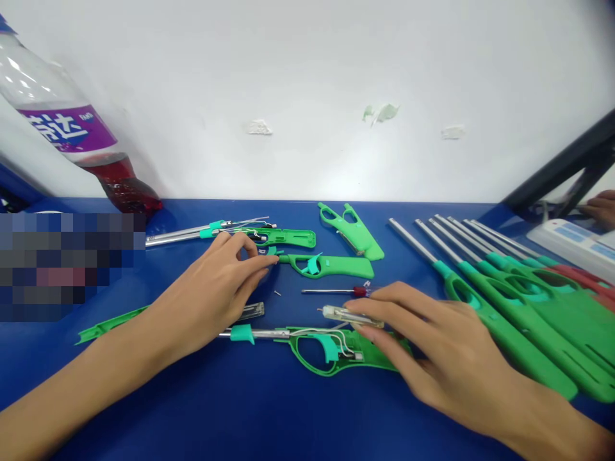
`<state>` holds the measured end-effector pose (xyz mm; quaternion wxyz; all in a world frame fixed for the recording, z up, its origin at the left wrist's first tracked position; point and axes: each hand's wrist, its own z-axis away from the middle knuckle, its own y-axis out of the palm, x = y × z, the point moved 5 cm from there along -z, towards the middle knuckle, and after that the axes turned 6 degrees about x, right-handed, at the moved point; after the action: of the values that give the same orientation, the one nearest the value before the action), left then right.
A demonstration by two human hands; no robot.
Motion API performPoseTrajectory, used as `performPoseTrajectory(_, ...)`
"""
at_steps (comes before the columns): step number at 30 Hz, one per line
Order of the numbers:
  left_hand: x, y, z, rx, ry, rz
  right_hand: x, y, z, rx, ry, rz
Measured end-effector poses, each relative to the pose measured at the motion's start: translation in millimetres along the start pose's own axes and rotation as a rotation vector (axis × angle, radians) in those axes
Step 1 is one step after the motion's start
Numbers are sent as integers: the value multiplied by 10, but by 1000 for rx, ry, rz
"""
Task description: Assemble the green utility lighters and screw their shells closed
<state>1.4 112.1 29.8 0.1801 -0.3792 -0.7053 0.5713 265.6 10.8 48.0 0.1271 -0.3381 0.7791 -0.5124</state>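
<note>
Clear fuel tank (358,315) could slip, since right hand (439,339) only has a fingertip grip on it; left hand (216,278) grip, can't tell.

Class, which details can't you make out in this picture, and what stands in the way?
All in the head view:
- Clear rectangular plastic piece: left end, hidden by the bare left hand.
- Open green plastic lighter half: right end, behind the bare right hand.
- Tiny silver metal piece: too small to tell its exact form.
- Clear plastic bottle with purple label: left side, cut off by the picture's edge.
</note>
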Motion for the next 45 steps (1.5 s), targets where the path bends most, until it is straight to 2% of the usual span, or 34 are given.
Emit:
performPoseTrajectory(4,-9,20,27,20,-1,11,4,-7,10,6,-6,7)
performPoseTrajectory(11,-19,-36,-9,-11,13,70,4,-16,-5,8,-15,9)
performPoseTrajectory(16,77,-75,-27,-34,0,89,4,-12,17,1,-6,9)
performPoseTrajectory(24,154,-197,-77,183,105,217,7,8,-5,13,-17,0)
performPoseTrajectory(30,169,-123,-42,212,119,270,5,21,13,24,-10,-3)
performPoseTrajectory(38,131,-23,-30,175,109,247,2,24,-15,15,-10,25)
performPoseTrajectory(42,91,-72,-32,113,129,216,11,21,-6,11,-12,31)
performPoseTrajectory(45,-45,-143,-20,58,149,195,15,27,-2,24,-13,9)
